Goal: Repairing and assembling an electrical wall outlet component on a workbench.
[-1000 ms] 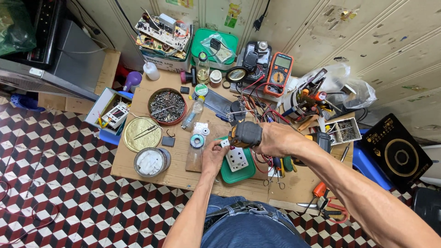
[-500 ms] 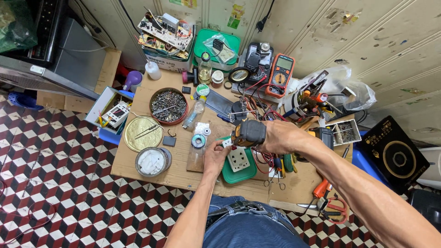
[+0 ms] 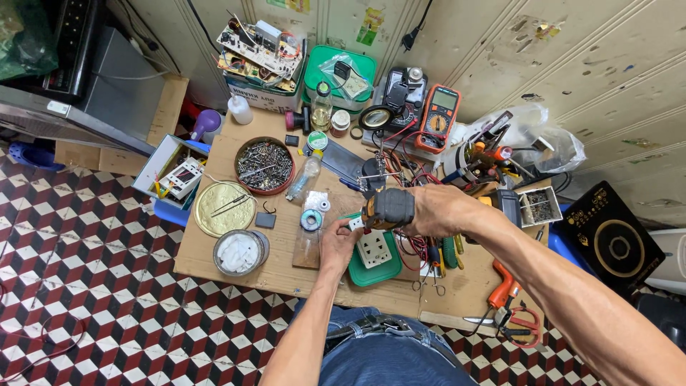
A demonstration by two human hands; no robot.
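Barely shifted, right hand [image 3: 437, 211] apparently grips screwdriver [image 3: 382, 209].

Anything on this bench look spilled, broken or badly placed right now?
Nothing looks spilled or broken. The wooden table is crowded, though: the orange-handled tool and the scissors lie at its front edge, close to slipping off. The right hand holds a black-and-orange tool over the white socket; the left hand steadies it.

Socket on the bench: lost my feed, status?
Right hand grips screwdriver. Left hand steadies white socket on green tray. Wires crowd right.
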